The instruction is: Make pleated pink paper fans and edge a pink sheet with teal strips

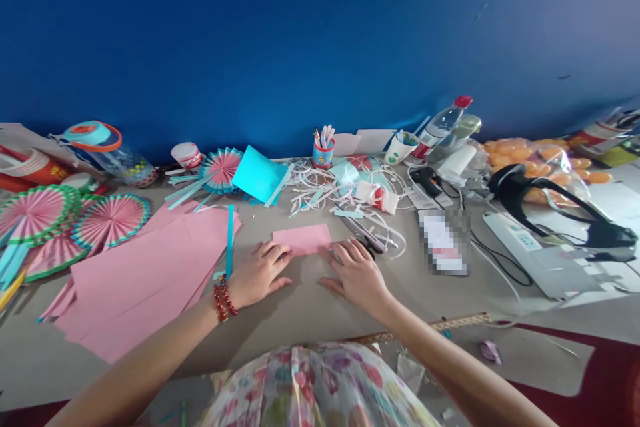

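Two bare hands were apart, palms down, one at either end of a small pink paper (303,238), which lay on the grey table (305,313) straight in front of the person. Left hand (260,271): fingers extended to the paper's left end, thumb spread; red bead bracelet (225,298) at the wrist. Right hand (356,271): fingers fanned toward the right end, thumb spread. Neither hand was closed on the paper; fingertip pressure could not be told. A narrow blue strip (230,237) lay beside the left hand, large pink sheets (143,270) farther left. Beyond the paper: a bright blue sheet (259,175) and tangled white strips (310,187).
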Tool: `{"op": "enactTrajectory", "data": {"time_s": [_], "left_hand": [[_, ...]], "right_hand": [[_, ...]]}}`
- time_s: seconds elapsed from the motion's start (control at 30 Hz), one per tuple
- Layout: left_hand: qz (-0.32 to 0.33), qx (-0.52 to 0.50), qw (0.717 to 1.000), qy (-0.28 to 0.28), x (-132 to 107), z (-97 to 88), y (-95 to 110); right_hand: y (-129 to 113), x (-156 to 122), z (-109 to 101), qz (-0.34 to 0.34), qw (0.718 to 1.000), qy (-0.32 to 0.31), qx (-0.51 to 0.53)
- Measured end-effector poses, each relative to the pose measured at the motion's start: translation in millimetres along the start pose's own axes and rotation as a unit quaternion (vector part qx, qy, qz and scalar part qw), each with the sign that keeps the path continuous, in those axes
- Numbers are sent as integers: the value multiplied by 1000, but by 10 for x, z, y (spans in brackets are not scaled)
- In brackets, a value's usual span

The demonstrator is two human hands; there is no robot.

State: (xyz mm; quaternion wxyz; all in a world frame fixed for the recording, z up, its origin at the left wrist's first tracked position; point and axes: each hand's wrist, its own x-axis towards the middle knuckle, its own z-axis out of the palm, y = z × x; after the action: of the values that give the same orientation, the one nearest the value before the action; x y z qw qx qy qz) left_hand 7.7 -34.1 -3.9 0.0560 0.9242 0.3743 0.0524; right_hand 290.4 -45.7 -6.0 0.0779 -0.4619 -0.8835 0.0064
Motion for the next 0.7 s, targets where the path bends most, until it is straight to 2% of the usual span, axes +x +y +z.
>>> {"op": "enactTrajectory", "data": {"time_s": [0.23, 0.43, 0.57, 0.7], "left_hand": [[-32, 5, 999, 29, -189, 100, 95], [25, 1, 999, 22, -410, 142, 77], [39, -24, 999, 25, -463, 139, 50], [30, -61, 997, 26, -463, 144, 25]], "right_hand": [[-37, -48, 86, 17, 1000, 22, -6], [20, -110, 130, 11, 999, 38, 2], [73, -106, 77, -3, 999, 33, -8], [79, 35, -40, -15, 1000, 14, -22]]}}
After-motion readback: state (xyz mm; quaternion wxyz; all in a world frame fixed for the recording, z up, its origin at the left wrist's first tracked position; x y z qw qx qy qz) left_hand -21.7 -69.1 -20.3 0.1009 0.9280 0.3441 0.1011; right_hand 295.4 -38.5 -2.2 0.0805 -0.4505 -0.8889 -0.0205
